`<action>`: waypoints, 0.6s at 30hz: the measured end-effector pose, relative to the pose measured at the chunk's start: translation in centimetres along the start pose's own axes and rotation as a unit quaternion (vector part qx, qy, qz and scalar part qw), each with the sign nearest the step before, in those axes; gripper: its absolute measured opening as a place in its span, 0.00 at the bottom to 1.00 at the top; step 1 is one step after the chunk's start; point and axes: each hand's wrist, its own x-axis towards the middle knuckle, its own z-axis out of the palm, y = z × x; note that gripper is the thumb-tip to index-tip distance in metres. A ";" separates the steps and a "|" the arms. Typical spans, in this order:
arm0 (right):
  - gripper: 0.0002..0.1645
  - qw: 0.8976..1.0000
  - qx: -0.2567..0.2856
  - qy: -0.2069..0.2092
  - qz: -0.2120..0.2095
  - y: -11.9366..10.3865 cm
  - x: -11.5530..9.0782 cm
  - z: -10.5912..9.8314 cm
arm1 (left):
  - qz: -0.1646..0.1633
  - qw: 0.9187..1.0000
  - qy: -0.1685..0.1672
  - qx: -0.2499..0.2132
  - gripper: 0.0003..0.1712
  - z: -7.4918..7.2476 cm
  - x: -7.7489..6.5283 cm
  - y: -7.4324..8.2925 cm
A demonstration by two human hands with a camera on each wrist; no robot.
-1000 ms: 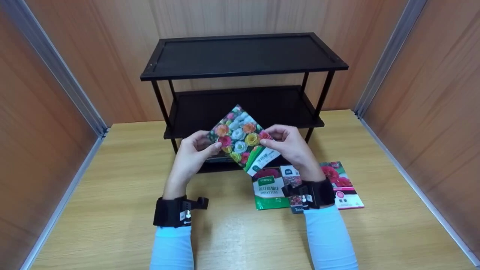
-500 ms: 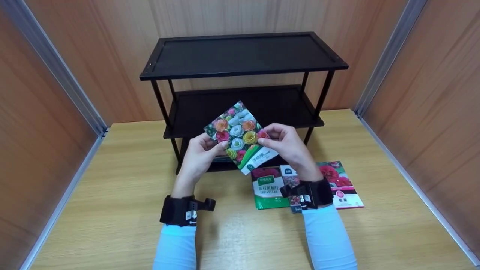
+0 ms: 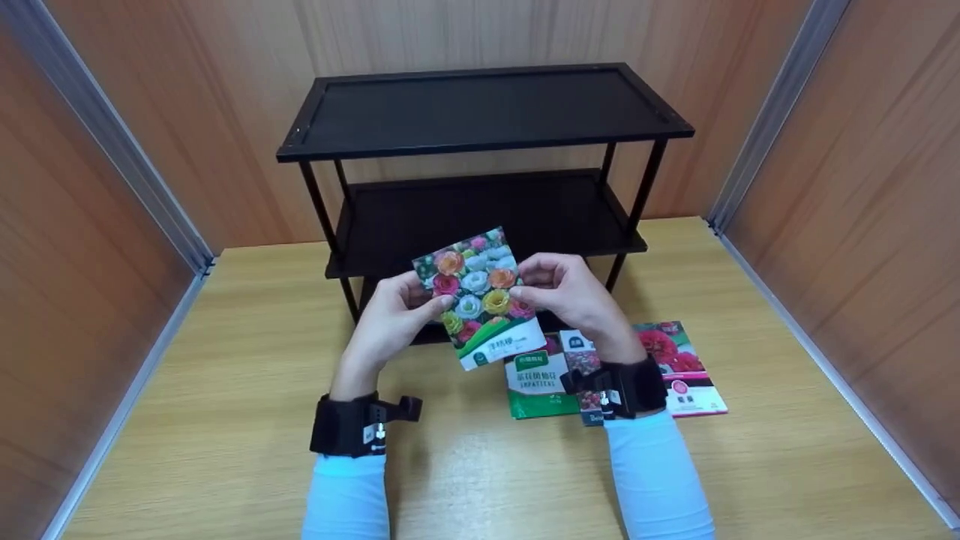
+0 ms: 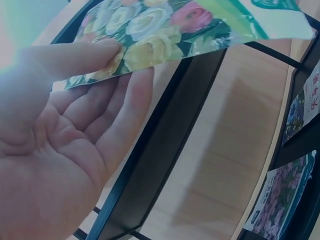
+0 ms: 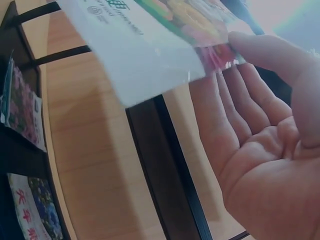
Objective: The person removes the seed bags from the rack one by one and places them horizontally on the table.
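A seed packet [image 3: 476,281] with a photo of many-coloured flowers and a white-green lower band is held up before the black shelf. It leans slightly, with its printed front toward the head camera. My left hand [image 3: 390,315] pinches its left edge, thumb on the front and fingers behind. On the opposite edge, my right hand [image 3: 570,296] pinches it the same way. Under the right wrist lie a green-and-white packet [image 3: 534,386], a narrower grey packet [image 3: 585,367] and a packet with red flowers [image 3: 679,364], partly covered by the arm.
A black tiered rack [image 3: 487,109] stands against the wooden back wall. On its lowest tier, a pink-flowered packet [image 4: 282,200] and a blue-flowered packet [image 4: 296,115] show in the left wrist view. Wooden side panels [image 3: 862,225] bound the table [image 3: 225,420].
The held packet has turned clockwise to stand more upright and has come down a little. Both hands still grip it. The packets on the table have stayed in place.
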 end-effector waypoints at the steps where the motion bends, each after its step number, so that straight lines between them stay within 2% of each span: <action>1: 0.10 1.000 -0.007 0.002 0.001 0.0 0.0 0.1 | 0.000 1.000 -0.002 0.002 0.16 0.1 0.0 0.0; 4: 0.10 1.000 -0.013 0.011 0.005 0.0 0.0 0.1 | 0.002 1.000 -0.001 -0.005 0.17 0.3 0.2 -0.1; 11: 0.07 0.998 0.032 0.042 0.016 -0.1 0.0 0.0 | 0.015 1.000 0.021 -0.017 0.12 0.3 0.3 -0.1; 18: 0.07 0.999 0.032 0.031 0.031 -0.1 0.2 0.2 | 0.008 0.998 0.047 -0.030 0.09 0.1 0.3 -0.1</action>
